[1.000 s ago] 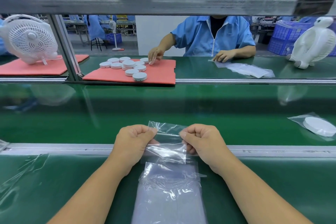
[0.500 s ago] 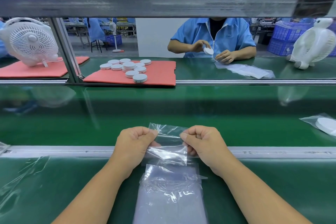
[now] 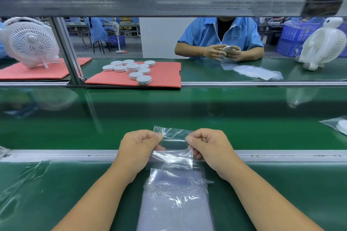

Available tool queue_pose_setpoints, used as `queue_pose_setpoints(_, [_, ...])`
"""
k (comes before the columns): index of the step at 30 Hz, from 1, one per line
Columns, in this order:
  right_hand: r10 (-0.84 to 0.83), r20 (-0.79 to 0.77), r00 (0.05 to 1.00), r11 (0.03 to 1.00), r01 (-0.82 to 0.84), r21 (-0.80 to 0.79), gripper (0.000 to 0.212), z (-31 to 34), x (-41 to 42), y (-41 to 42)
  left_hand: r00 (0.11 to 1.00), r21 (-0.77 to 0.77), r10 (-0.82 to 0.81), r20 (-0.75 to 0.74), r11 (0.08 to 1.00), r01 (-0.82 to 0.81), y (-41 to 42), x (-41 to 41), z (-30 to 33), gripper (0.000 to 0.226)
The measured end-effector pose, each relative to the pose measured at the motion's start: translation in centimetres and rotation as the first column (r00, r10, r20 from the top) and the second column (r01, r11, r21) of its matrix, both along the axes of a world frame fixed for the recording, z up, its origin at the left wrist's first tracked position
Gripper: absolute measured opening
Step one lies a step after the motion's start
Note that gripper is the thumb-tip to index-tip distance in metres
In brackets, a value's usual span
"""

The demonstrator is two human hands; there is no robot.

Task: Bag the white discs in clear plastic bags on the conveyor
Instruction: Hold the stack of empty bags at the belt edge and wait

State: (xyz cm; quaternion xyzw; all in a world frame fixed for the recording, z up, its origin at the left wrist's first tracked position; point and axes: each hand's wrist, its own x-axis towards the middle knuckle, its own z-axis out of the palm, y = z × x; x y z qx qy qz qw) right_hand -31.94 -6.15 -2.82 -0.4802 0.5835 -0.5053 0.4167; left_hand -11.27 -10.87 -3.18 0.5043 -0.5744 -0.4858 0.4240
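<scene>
White discs [image 3: 131,71] sit in a loose cluster on a coral foam mat [image 3: 165,77] in the upper middle of the frame, some stacked on others, across the conveyor belt [image 3: 169,110]. Low in the centre, a single clear plastic bag [image 3: 173,146] is held up between both hands — the left hand [image 3: 138,148] pinches its left edge with curled fingers, the right hand [image 3: 209,147] pinches its right edge the same way, and the film stretches between them. Directly below, at the bottom centre, lies a stack of clear bags [image 3: 175,202] on the near green surface. At the right edge of the frame, a bagged disc [image 3: 340,126] rests on the belt, partly cut off. Across the belt, upper right of centre, a person in a blue shirt [image 3: 206,35] holds a white disc in both hands, with more flat bags [image 3: 251,71] on the surface just in front. White fans stand at the upper left [image 3: 30,41] and the upper right [image 3: 323,43] — the left one on another coral mat.
</scene>
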Motion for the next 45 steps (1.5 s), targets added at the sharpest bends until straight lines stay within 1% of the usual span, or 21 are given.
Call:
queue_pose_setpoints(6, [0.001, 0.004, 1.000, 1.000, -0.001, -0.003, 0.020, 0.02, -0.01, 0.07, 1.000, -0.006, 0.002, 0.012, 1.000, -0.002, 0.09, -0.02, 0.05, 0.019])
queue_pose_setpoints(10, [0.003, 0.000, 1.000, 1.000, -0.003, 0.001, 0.019, 0.02, -0.03, 0.05, 1.000, -0.016, -0.003, 0.030, 1.000, 0.004, 0.14, -0.07, 0.12, 0.018])
queue_pose_setpoints(20, [0.000, -0.001, 1.000, 1.000, 0.000, -0.002, 0.018, 0.03, -0.01, 0.06, 1.000, 0.009, -0.006, 0.013, 1.000, 0.006, 0.21, -0.03, 0.23, 0.018])
queue_pose_setpoints(25, [0.006, 0.006, 1.000, 1.000, -0.006, -0.016, 0.020, -0.03, -0.01, 0.05, 1.000, -0.019, -0.002, 0.027, 1.000, 0.002, 0.38, -0.08, 0.37, 0.021])
queue_pose_setpoints(33, [0.014, 0.014, 1.000, 1.000, -0.014, -0.015, 0.024, -0.08, -0.06, -0.03, 1.000, 0.008, -0.007, 0.010, 1.000, 0.007, 0.27, -0.01, 0.34, 0.020])
queue_pose_setpoints(45, [0.008, 0.006, 1.000, 1.000, -0.008, -0.006, 0.020, -0.04, -0.09, 0.03, 1.000, 0.005, -0.001, 0.017, 1.000, 0.001, 0.39, -0.05, 0.48, 0.020])
